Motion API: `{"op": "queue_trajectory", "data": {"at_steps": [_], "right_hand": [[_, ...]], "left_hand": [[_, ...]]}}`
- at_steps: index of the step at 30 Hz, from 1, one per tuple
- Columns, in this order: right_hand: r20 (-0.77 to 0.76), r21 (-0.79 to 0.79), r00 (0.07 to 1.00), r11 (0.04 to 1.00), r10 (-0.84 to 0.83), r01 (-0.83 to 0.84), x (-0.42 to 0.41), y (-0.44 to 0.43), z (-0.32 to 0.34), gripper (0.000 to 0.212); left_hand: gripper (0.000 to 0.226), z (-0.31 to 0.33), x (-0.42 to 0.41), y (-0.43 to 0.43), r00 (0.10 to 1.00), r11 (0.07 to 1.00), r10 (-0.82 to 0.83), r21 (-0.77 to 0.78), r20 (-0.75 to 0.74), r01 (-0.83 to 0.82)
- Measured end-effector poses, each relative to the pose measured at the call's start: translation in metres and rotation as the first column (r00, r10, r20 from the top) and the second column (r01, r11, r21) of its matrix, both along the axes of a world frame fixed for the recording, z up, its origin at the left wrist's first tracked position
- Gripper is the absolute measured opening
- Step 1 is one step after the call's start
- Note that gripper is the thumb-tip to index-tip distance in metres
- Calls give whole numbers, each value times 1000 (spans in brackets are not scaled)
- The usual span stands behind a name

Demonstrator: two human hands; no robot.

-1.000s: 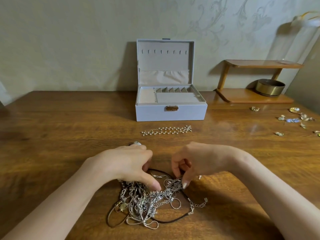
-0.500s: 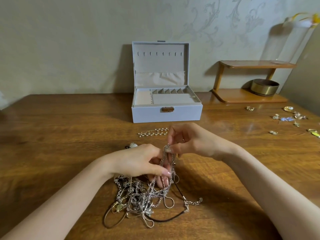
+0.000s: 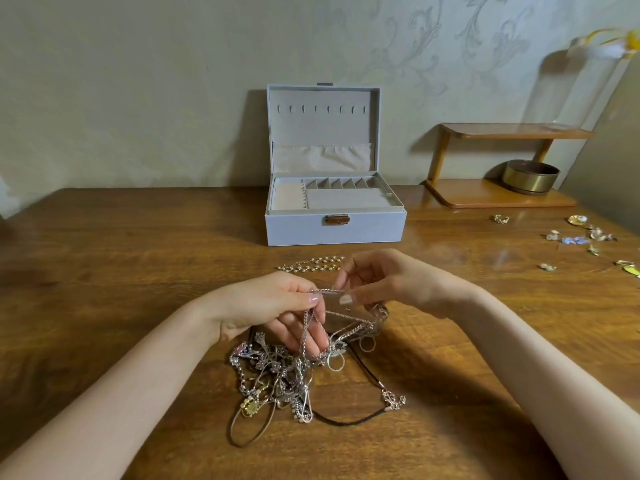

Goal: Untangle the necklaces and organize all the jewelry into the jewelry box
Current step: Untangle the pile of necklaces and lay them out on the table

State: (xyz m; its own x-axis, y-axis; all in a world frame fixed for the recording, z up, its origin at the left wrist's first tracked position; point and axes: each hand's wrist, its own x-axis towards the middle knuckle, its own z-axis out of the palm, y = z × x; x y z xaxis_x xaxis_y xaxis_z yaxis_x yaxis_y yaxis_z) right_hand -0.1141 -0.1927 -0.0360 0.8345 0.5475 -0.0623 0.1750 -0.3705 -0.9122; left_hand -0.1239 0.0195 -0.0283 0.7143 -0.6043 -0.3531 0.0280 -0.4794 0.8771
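My left hand [image 3: 273, 306] and right hand [image 3: 391, 282] pinch one chain [image 3: 329, 291]; next I should gently pull it from the pile [image 3: 277, 375].

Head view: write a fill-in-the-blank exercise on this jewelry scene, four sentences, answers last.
The jewelry box stands with its lid ____.
The left hand and right hand stretch a silver chain above tangled necklaces lying on the wooden ____.
The brass bowl sits on the wooden shelf's ____ tier.
Small loose jewelry pieces lie on the person's ____ side.
Missing words: open; table; lower; right.
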Motion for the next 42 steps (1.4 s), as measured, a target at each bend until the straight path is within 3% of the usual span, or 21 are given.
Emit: {"op": "queue_trajectory", "data": {"at_steps": [3, 10, 15, 19, 24, 29, 32, 37, 41, 42], "right_hand": [[6, 1, 1000, 1000, 11, -11, 0, 1, -2, 28], [-3, 366, 996, 927, -85, 80, 1, 8, -6, 14], [-37, 482, 998, 874, -56, 67, -2, 16, -7, 10], [78, 324, 994, 945, -79, 49, 0, 15, -10, 17], [78, 144, 996, 989, 31, -43, 0, 11, -9, 26], [-137, 260, 944, 930, 300, -258, -8, 8, 0, 52], [-144, 282, 940, 923, 309, -260, -9, 12, -2, 47], [37, 6, 994, 994, 106, -106, -10, 21, -9, 14], [324, -298, 944, 954, 69, 32, -16, 39, -20, 30], [391, -357, 916, 932, 88, 62, -17, 43, -22, 25]], "left_hand": [[26, 1, 0, 0, 999, 1000, 19, 0, 26, -19], [22, 5, -1, 1, 999, 998, -52, 19, 4, 52], [20, 4, 0, 4, 987, 987, -153, 54, 59, 150], [18, 12, -2, 10, 964, 970, -242, 5, 107, 243], [21, 14, -4, 11, 967, 975, -214, -35, 138, 221], [18, 14, -5, 6, 991, 972, -80, -211, 103, 101], [18, 19, -8, 8, 980, 963, -160, -198, 115, 180], [14, 24, -13, 12, 937, 943, -327, -21, 120, 332], [12, 17, -12, 9, 899, 909, -416, 106, 141, 404], [13, 17, -12, 9, 883, 894, -443, 151, 154, 422]]}}
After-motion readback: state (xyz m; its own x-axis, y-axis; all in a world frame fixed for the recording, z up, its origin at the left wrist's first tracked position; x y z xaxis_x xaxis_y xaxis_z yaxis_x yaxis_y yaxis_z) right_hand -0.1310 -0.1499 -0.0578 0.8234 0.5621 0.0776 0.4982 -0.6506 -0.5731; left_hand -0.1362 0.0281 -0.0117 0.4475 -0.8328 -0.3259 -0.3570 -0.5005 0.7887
